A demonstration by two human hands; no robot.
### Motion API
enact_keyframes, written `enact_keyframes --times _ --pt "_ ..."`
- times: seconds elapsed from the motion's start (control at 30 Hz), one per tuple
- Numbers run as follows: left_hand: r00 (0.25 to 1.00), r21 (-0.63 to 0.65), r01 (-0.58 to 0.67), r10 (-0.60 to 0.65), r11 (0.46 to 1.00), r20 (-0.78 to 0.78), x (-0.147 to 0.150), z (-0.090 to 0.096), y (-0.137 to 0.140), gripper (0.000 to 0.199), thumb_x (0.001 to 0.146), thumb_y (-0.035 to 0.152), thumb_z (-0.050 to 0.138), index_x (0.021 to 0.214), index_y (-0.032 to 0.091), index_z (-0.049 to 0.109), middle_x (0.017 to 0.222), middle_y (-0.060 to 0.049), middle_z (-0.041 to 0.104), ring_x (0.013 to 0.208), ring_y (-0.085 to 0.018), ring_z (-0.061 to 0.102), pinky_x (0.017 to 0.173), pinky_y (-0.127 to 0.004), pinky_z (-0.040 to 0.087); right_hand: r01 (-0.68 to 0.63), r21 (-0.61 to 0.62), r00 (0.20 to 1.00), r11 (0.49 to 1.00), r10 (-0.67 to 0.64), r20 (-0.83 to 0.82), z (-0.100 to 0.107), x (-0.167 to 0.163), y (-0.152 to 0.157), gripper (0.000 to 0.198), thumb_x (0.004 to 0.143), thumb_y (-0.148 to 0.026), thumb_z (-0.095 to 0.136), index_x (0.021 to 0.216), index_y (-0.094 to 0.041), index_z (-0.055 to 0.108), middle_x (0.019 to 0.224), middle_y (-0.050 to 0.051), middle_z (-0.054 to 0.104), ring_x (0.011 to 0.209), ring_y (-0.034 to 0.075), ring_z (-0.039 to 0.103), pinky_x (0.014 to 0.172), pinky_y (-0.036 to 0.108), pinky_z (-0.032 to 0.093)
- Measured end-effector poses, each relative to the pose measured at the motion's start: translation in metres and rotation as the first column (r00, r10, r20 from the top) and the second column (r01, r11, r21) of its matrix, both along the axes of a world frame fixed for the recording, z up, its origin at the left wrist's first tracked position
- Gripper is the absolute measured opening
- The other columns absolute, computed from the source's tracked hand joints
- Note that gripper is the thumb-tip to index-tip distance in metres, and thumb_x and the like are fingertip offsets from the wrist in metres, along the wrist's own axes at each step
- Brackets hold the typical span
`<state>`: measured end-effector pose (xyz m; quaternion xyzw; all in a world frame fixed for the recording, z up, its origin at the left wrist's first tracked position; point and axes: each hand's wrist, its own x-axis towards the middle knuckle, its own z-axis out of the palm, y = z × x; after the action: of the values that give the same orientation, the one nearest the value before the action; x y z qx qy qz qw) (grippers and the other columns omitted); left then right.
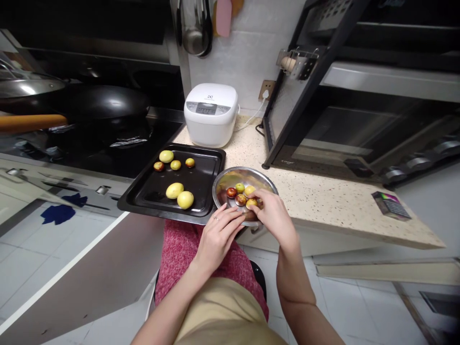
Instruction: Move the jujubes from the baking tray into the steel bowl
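Observation:
My right hand (276,215) reaches over the right side of a steel bowl (269,180), thumb and fingers closed around a yellow-brown jujube (251,204). Beside it in the bowl lie a dark red jujube (231,192), a green one (239,188) and a few more. My left hand (220,234) rests at the bowl's near rim, its fingers stretched out and holding nothing. To the left, a black baking tray (151,194) carries two larger yellow fruits, like lemons (185,200), near its front. Toward its back are a yellow-green fruit (166,156) and several small jujubes (176,165).
A white rice cooker (211,117) stands behind the tray, its cord plugged into the wall. At left are a black wok (104,103) and the stove. A rack with an oven (359,129) fills the right. A small box (391,206) lies on the speckled counter (323,196).

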<state>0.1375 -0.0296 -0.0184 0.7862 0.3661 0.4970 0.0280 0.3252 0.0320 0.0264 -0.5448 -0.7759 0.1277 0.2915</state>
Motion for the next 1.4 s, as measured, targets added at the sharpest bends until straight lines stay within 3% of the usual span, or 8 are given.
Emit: enact_keyframes --times 0.2,0.43,0.67,0.77,0.93,1.2,1.33,1.4 --pt "1.0 -0.014 0.005 -0.005 1.0 -0.004 0.002 0.001 -0.002 0.028 0.099 0.015 0.065 0.126 0.019 0.068 0.121 -0.008 0.077 0.123 -0.023 0.07 0.116 -0.051 0.052 0.065 0.179 0.984 0.982 -0.033 -0.178 -0.005 0.002 -0.017 0.013 0.095 -0.018 0.061 0.102 -0.02 0.072 0.107 0.008 0.077 0.098 0.024 0.073 0.089 0.04 0.057" --pt "0.999 -0.065 -0.05 0.05 0.997 0.001 -0.034 0.031 0.014 0.032 0.101 0.017 0.06 0.133 0.021 0.066 0.132 -0.011 0.071 0.133 -0.024 0.063 0.113 -0.042 0.055 0.172 0.54 0.931 0.824 0.044 -0.363 -0.026 -0.014 -0.043 0.016 0.093 -0.009 0.067 0.101 -0.022 0.073 0.096 0.005 0.078 0.092 0.021 0.074 0.089 0.039 0.059" --pt "0.863 -0.159 -0.342 0.242 0.926 -0.444 -0.11 0.06 0.107 0.04 0.104 0.021 0.05 0.143 0.018 0.058 0.148 -0.016 0.057 0.136 -0.028 0.059 0.116 -0.047 0.049 0.147 0.61 0.902 0.778 0.147 -0.405 -0.038 -0.02 -0.054 0.033 0.085 0.004 0.07 0.108 -0.02 0.073 0.099 0.007 0.078 0.095 0.023 0.075 0.089 0.041 0.06" --pt "0.754 -0.227 -0.447 0.228 0.865 -0.616 -0.133 0.059 0.156 0.039 0.099 0.013 0.049 0.136 0.013 0.063 0.143 -0.018 0.06 0.134 -0.029 0.06 0.116 -0.044 0.048 0.148 0.615 0.896 0.775 0.159 -0.416 -0.044 -0.021 -0.058 0.035 0.084 0.006 0.07 0.108 -0.019 0.073 0.098 0.007 0.078 0.096 0.023 0.075 0.089 0.041 0.06" --pt "0.729 -0.267 -0.452 0.179 0.851 -0.661 -0.147 0.053 0.196 0.027 0.09 0.011 0.062 0.114 0.014 0.074 0.117 -0.014 0.073 0.111 -0.027 0.072 0.103 -0.037 0.054 0.154 0.612 0.886 0.776 0.165 -0.433 -0.049 -0.019 -0.06 0.036 0.084 0.006 0.069 0.109 -0.02 0.072 0.099 0.007 0.078 0.097 0.023 0.075 0.089 0.041 0.06" --pt "0.771 -0.312 -0.382 0.114 0.87 -0.627 -0.147 0.051 0.201 0.023 0.079 0.012 0.074 0.102 0.016 0.074 0.101 -0.009 0.073 0.095 -0.026 0.072 0.09 -0.037 0.057 0.169 0.609 0.882 0.775 0.157 -0.444 -0.049 -0.017 -0.059 0.033 0.084 0.006 0.068 0.106 -0.018 0.072 0.096 0.007 0.078 0.097 0.022 0.075 0.089 0.04 0.059" --pt "0.822 -0.333 -0.319 0.084 0.887 -0.563 -0.133 0.066 0.183 0.024 0.084 0.019 0.073 0.108 0.016 0.072 0.104 -0.008 0.071 0.088 -0.022 0.07 0.08 -0.033 0.059 0.169 0.6 0.883 0.782 0.151 -0.445 -0.049 -0.017 -0.059 0.032 0.084 0.006 0.068 0.105 -0.018 0.072 0.097 0.007 0.078 0.098 0.023 0.075 0.09 0.041 0.059" --pt "0.89 -0.349 -0.208 0.028 0.914 -0.455 -0.117 0.079 0.163 0.028 0.089 0.027 0.071 0.116 0.016 0.07 0.111 -0.009 0.07 0.09 -0.021 0.07 0.078 -0.031 0.06 0.169 0.598 0.884 0.783 0.148 -0.443 -0.049 -0.018 -0.06 0.032 0.084 0.006 0.069 0.105 -0.018 0.072 0.096 0.007 0.078 0.098 0.023 0.075 0.09 0.041 0.058"
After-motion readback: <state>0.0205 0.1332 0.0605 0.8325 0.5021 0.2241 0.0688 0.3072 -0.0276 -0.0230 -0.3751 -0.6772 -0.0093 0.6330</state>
